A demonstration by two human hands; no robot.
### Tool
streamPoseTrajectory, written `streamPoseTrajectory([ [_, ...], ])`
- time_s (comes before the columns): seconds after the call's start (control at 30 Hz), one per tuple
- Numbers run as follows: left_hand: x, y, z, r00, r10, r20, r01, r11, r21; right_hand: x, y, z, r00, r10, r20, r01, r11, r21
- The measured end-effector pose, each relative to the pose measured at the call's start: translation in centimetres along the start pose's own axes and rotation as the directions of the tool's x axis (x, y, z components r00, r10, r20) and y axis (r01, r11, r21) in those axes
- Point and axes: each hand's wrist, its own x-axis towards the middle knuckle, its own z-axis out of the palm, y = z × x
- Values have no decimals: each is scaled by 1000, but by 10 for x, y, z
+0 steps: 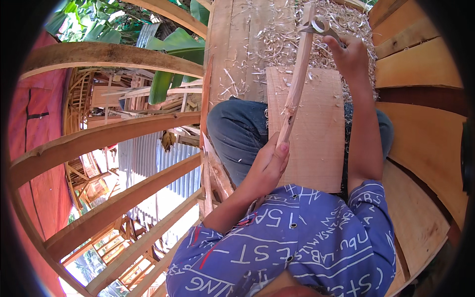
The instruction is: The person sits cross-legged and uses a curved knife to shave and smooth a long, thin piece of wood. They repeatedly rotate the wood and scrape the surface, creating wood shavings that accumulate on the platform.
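A long, pale wooden stick (pixel 299 74) slants up and away over my lap. My left hand (pixel 272 163) is closed round its near end. The wood has a dark, rough spot partway along it. Out at the stick's far part, my right hand (pixel 353 55) grips a knife (pixel 333 34), its handle mostly hidden by the fingers. The blade lies across the stick, where a curled wood shaving (pixel 320 24) stands up. Beneath the stick, a flat wooden board (pixel 316 133) rests over my bent legs.
Loose wood shavings (pixel 341 17) cover much of the plank floor (pixel 232 49) ahead. A wooden slat railing (pixel 114 138) runs along my left, with corrugated sheets and lumber beyond it. Wooden boards (pixel 415 64) form a wall close on my right.
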Motion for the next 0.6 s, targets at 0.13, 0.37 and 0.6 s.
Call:
streamPoseTrajectory([
  [0.13, -6, -46, 13, 975, 178, 133, -202, 959, 199, 31, 59, -17, 962, 262, -74, -252, 960, 119],
  [0.37, -1, 13, -34, 997, -37, 70, 50, 979, -198, -26, 49, -12, 927, 350, 135, -375, 870, 320],
  [0.6, 5, 10, -17, 987, -78, 143, 98, 986, -139, -103, -58, -20, 965, -9, 261, -55, 970, 237],
])
